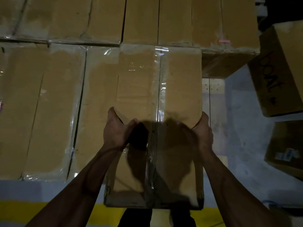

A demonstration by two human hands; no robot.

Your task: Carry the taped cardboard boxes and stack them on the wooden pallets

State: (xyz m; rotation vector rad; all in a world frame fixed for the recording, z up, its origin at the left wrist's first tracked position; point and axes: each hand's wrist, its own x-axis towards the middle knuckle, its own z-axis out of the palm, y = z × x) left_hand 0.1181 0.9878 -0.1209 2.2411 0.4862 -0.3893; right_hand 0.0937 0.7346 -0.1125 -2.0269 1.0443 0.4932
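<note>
Box (157,112), taped along its centre seam, is held lengthwise in front of the person, its near end over the yellow floor line (49,213) at 6 o'clock and its far end over the stack (57,104). Left hand (117,130) grips the box's left edge, thumb on the top face, fingers curled under the side. Right hand (202,130) grips the right edge, fingers wrapped down the side. At 9 o'clock, taped boxes lie side by side in one layer; a second row (164,18) sits behind at 12 o'clock. A pallet (213,89) plank shows at 2 o'clock just right of the box. Loose cartons (278,71) stand at 3 o'clock, one with black handwriting.
</note>
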